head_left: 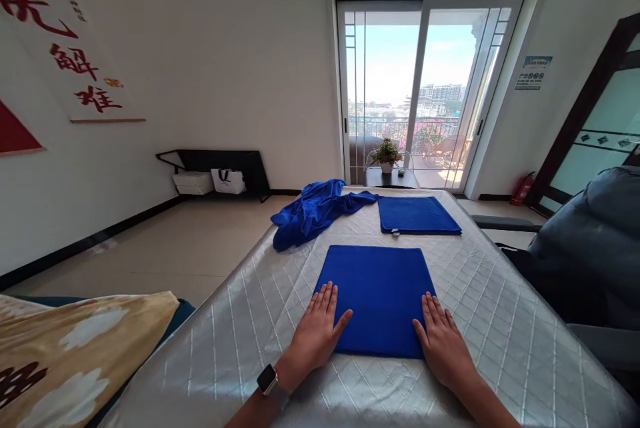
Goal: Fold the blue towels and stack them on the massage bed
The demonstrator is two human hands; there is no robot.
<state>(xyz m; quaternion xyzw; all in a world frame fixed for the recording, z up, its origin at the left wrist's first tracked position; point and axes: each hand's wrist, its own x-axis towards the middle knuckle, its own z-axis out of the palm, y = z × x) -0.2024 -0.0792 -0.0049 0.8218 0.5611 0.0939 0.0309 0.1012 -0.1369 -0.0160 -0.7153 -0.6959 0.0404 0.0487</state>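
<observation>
A folded blue cloth (379, 295) lies flat in a neat square on the silver quilted cover (240, 321) in front of me. My left hand (320, 325) rests flat on its left edge, fingers stretched forward and thumb out to the side. On the right edge lies my right hand (443, 335), palm down with the fingers extended. Beyond them, a second folded blue cloth (419, 215) with a small white tag sits at the far right. To its left is a crumpled blue cloth (313, 215) in a loose heap.
At the left is a tan patterned blanket (95, 355). A dark padded chair (590, 235) stands close on the right. Past the far edge, a potted plant (387, 155) sits on a small dark table before the glass sliding doors (383, 61). A black rack (250, 165) stands by the wall.
</observation>
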